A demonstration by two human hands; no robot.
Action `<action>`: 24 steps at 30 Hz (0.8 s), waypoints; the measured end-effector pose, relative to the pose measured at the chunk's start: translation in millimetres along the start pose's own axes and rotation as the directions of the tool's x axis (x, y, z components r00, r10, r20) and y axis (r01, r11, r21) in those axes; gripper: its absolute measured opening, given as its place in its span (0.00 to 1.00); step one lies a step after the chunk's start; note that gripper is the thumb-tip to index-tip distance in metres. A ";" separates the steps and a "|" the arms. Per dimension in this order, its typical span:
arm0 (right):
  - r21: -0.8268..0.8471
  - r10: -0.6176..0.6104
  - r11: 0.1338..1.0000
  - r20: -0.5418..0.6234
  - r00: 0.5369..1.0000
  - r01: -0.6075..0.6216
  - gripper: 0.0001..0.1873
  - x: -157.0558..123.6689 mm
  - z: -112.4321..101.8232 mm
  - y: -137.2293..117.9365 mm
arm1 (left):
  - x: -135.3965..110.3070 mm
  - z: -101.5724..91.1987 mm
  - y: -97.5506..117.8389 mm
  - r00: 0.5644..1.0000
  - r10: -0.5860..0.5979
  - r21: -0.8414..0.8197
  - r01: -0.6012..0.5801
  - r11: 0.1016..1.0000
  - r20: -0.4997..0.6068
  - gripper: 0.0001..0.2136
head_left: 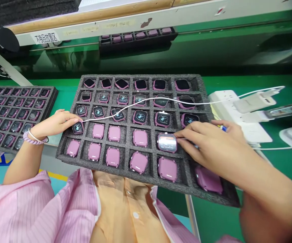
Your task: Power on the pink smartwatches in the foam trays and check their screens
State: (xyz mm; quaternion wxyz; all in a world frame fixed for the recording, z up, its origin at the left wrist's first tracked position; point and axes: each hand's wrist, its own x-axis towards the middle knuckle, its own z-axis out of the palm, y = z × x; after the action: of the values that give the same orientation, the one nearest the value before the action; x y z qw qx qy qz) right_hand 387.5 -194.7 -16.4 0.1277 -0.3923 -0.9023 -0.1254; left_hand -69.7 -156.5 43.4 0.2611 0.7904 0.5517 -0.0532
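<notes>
A black foam tray [142, 173] of compartments lies before me, filled with pink square smartwatch bodies without straps. My left hand [59, 122] is at the tray's left edge, its fingertips pinched on the end of a white cable [105, 117], right over a lit smartwatch [78, 128]. My right hand [198, 138] reaches in from the right, and its thumb and fingers close on the edge of a smartwatch [166, 142] with a glaring screen. Upper rows show their screens, some lit with a dial; most watches in the two nearest rows lie back up, like this pink one [167, 168].
At left stands a second foam tray [51, 101] of watches. A white power strip [221, 96] with a plugged-in charger [256, 101] sits at right; the cable crosses the tray from there. Another tray [138, 42] lies under the shelf edge [161, 15] at the back.
</notes>
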 end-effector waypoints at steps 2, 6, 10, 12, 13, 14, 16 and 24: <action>-0.077 0.024 0.997 0.021 0.999 -0.023 0.24 1.2 -0.6 -5.7 | 0.0 -0.7 1.0 1.000 -0.011 -0.011 0.012 1.000 0.007 0.29; -0.207 0.038 0.978 -0.002 0.999 -0.037 0.28 4.2 -2.4 -14.9 | 1.6 -0.9 1.6 0.999 -0.028 -0.025 0.029 0.999 0.021 0.28; -0.199 0.024 0.979 -0.073 0.997 -0.038 0.30 4.6 -2.8 -16.3 | 2.5 -1.5 0.9 1.000 -0.014 -0.016 0.014 1.000 0.003 0.27; -0.167 0.037 0.985 -0.073 0.997 -0.049 0.29 2.9 -2.0 -15.6 | 0.0 -3.2 4.0 0.999 -0.018 -0.035 0.017 0.999 -0.035 0.25; -0.149 0.044 0.987 -0.066 0.997 -0.054 0.28 1.7 -1.4 -15.3 | -2.2 -4.2 7.2 0.996 -0.034 -0.055 0.030 0.998 -0.078 0.24; -0.130 0.057 0.990 -0.058 0.997 -0.064 0.27 0.5 -0.6 -15.1 | -4.9 -4.9 11.8 0.987 -0.061 -0.075 0.050 0.996 -0.147 0.23; -0.095 0.094 0.991 -0.045 0.995 -0.098 0.24 -1.8 1.4 -14.9 | -10.3 -4.5 24.2 0.944 -0.111 -0.112 0.079 0.991 -0.311 0.20; -0.039 0.210 0.977 0.045 0.977 -0.208 0.22 -3.2 1.1 -16.7 | -0.2 35.0 71.3 0.949 0.212 0.053 -0.205 0.977 -0.235 0.08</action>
State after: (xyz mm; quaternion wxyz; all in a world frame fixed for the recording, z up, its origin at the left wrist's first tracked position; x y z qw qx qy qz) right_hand 377.1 -207.5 -20.6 0.1115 -0.4899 -0.8567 -0.1170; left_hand 1.5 -191.4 38.7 0.1857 0.8484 0.4917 0.0627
